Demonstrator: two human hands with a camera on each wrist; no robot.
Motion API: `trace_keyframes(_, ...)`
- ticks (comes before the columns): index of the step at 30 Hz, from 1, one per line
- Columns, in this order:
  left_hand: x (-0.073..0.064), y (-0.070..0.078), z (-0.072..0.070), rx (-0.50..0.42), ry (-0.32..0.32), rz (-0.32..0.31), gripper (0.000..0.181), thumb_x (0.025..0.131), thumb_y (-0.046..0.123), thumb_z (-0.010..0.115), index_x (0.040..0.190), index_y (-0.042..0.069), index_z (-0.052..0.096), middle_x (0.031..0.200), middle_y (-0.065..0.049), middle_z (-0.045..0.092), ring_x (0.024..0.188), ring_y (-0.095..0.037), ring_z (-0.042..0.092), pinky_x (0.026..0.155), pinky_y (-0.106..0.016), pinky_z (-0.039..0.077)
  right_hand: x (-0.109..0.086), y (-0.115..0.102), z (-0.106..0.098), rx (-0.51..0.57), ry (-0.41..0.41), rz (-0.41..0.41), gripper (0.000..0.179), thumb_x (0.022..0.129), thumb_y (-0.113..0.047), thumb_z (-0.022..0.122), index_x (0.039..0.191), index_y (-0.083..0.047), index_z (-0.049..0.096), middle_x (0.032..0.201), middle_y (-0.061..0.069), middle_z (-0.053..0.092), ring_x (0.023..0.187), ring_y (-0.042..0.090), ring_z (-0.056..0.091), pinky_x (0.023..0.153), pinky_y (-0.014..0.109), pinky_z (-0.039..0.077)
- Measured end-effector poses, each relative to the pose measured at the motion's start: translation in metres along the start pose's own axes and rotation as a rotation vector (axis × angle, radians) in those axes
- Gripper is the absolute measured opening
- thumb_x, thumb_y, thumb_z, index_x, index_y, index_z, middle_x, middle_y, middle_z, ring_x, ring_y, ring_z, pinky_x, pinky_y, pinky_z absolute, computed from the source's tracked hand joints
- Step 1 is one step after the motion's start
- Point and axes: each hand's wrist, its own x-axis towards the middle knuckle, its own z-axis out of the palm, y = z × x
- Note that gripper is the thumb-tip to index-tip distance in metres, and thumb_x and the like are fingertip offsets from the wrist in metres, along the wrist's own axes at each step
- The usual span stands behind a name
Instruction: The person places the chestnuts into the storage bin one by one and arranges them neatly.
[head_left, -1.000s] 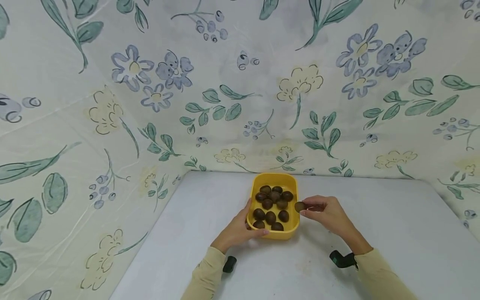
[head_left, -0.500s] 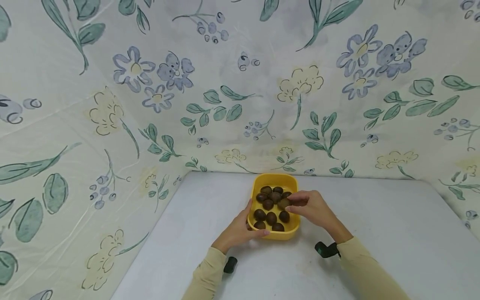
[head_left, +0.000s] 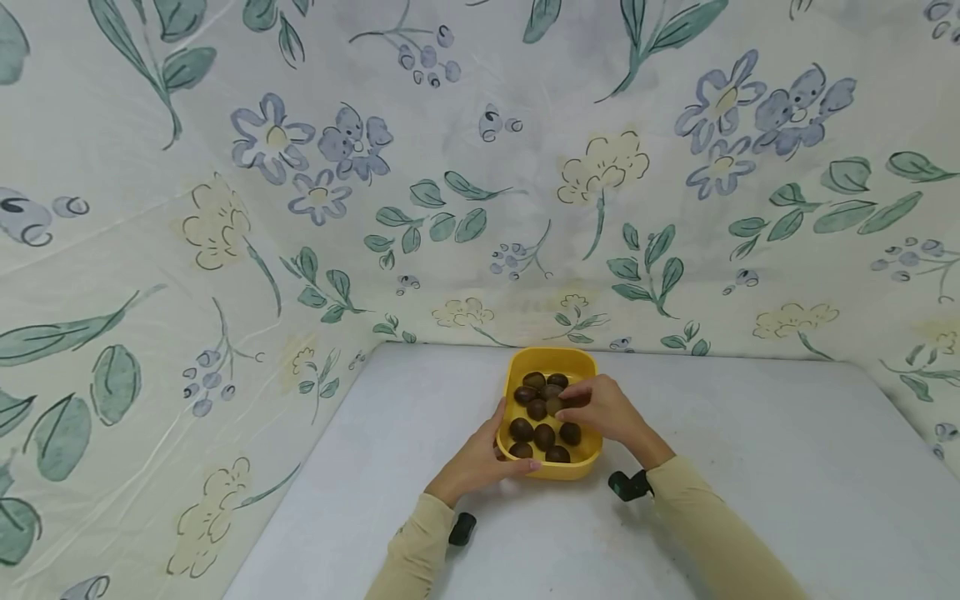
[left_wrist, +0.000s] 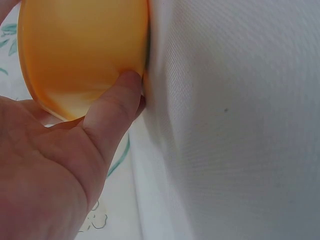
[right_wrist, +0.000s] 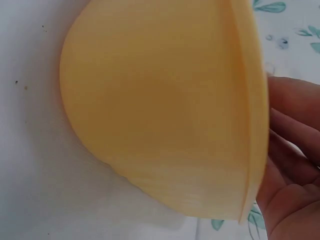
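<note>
A yellow plastic container (head_left: 585,454) stands on the white table, holding several round dark-brown chestnuts (head_left: 544,435). My left hand (head_left: 480,457) grips its front left corner, with the thumb along the front and the fingers at the left side. In the left wrist view, the thumb (left_wrist: 117,102) presses against the yellow wall. My right hand (head_left: 606,408) reaches over the right rim and pinches a chestnut (head_left: 555,406) between thumb and fingertips, among the others in the container. From the right wrist, the container's wall (right_wrist: 160,110) hides the fingertips and that chestnut.
The white table (head_left: 420,400) runs back to a wall covered with floral cloth (head_left: 480,208). Black wrist devices (head_left: 628,485) are worn below both hands, close over the tabletop.
My right hand has brought the pinched chestnut leftward from beside the right rim into the container. The left hand keeps its grip, and the container stays in place.
</note>
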Motion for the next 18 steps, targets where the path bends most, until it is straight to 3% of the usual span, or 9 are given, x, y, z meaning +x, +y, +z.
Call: trace_keyframes(18, 0.0, 0.0, 0.0, 0.0, 0.002, 0.003, 0.121, 0.082, 0.057, 0.082, 0.168, 0.018, 0.007, 0.171, -0.016, 0.027, 0.155, -0.039, 0.034, 0.123, -0.062, 0.033, 0.015, -0.006, 0.015, -0.166, -0.005, 0.051, 0.027, 0.084, -0.009, 0.086, 0.109, -0.004, 0.08, 0.111, 0.01, 0.078, 0.099, 0.02, 0.068, 0.093, 0.039, 0.062)
